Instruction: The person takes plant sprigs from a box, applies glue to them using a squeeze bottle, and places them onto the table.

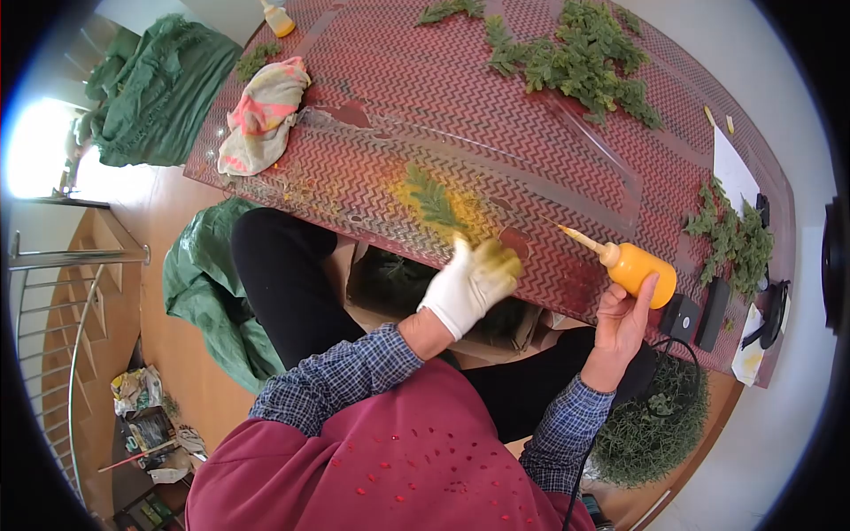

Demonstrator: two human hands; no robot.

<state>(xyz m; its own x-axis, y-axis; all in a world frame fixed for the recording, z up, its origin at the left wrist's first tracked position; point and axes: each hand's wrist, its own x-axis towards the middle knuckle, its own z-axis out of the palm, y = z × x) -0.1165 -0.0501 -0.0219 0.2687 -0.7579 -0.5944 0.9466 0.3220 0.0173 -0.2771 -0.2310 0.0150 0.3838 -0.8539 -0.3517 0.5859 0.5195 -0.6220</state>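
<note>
My left hand (471,281), in a white glove with yellow-stained fingertips, is at the table's front edge. Its thumb and fingers are at the lower end of a green leafy sprig (431,196), which lies on a yellow-smeared patch of the red patterned table (372,168). Whether the fingertips pinch the stem is too small to tell. My right hand (622,326), bare, holds a yellow squeeze bottle (641,273) on its side, the nozzle pointing up and left over the table.
A stained cloth (264,115) and another yellow bottle (280,21) are at the table's left. Green sprigs (589,57) are heaped at the back, more (733,234) at the right. An open cardboard box (358,296) sits under the front edge.
</note>
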